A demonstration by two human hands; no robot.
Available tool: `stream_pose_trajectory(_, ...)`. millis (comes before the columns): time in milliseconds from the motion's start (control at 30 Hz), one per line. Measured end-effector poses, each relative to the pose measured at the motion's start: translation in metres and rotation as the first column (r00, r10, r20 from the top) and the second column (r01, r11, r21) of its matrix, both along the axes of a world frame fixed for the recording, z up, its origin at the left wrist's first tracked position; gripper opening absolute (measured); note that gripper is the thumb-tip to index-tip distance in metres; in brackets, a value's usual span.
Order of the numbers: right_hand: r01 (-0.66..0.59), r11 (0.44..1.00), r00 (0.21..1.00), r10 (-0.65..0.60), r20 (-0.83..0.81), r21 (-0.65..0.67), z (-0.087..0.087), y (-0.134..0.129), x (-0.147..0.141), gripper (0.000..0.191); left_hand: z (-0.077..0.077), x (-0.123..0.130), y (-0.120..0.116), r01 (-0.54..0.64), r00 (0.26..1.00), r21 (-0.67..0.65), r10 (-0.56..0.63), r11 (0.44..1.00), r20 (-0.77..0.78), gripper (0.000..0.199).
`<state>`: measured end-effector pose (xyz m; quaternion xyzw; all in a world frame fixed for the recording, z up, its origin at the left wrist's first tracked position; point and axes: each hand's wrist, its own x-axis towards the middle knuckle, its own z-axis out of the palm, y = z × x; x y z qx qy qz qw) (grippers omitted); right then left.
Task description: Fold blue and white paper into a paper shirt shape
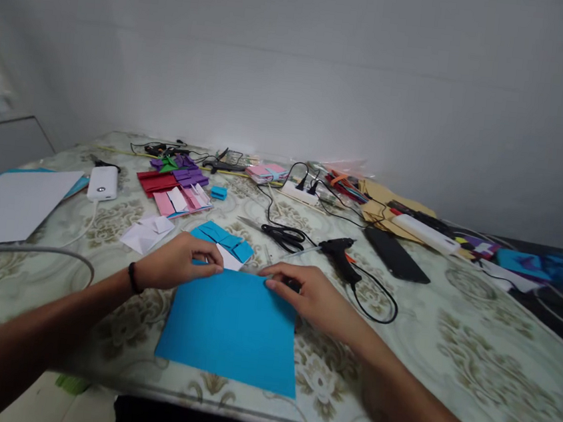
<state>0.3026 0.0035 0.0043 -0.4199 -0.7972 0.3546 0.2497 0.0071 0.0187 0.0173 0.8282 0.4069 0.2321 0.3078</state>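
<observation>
Blue paper sheet (231,330), both hands (205,267) at its far edge

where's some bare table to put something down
The widest bare patch lies right, between the phone, glue gun cord, right forearm and table edge. A smaller one lies left, between the grey cable and left forearm. It's crowded along the wall and near the scissors.

Both forearms reached in from the lower corners, a dark band circling the left wrist. The left hand (186,263) and right hand (303,292) hovered near center, fingers bent, thumbs pointing inward.
</observation>
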Motion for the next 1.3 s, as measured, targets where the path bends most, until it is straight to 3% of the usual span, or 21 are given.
stream_pose_trajectory(300, -0.023, 0.994, 1.0, 0.023, -0.004, 0.109, -0.008, -0.009, -0.013, 0.012, -0.005, 0.009, -0.011, 0.173, 0.985, 0.274, -0.16, 0.946, -0.07, 0.016)
stream_pose_trajectory(567, -0.096, 0.979, 0.995, 0.092, 0.031, 0.18, -0.01, -0.016, -0.023, 0.01, -0.012, 0.011, -0.014, 0.242, 0.952, 0.318, -0.16, 0.917, -0.263, 0.011)
stream_pose_trajectory(733, -0.122, 0.948, 0.989, 0.09, 0.122, 0.293, -0.017, -0.016, -0.025, 0.007, -0.019, 0.019, -0.021, 0.261, 0.934, 0.362, -0.14, 0.895, -0.328, 0.012)
stream_pose_trajectory(933, -0.117, 0.927, 0.993, 0.113, 0.032, 0.357, -0.02, -0.021, -0.03, 0.008, -0.027, 0.024, -0.027, 0.251, 0.961, 0.437, -0.17, 0.864, -0.216, 0.014)
stream_pose_trajectory(1133, -0.115, 0.924, 0.989, 0.14, -0.043, 0.365, -0.012, -0.025, -0.032, 0.01, -0.021, 0.027, -0.028, 0.221, 0.975, 0.366, -0.208, 0.904, -0.075, 0.015)
stream_pose_trajectory(1300, -0.083, 0.946, 0.993, 0.104, -0.051, 0.315, -0.005, -0.019, -0.025, 0.012, -0.016, 0.022, -0.021, 0.136, 0.99, 0.349, -0.137, 0.927, -0.023, 0.016)
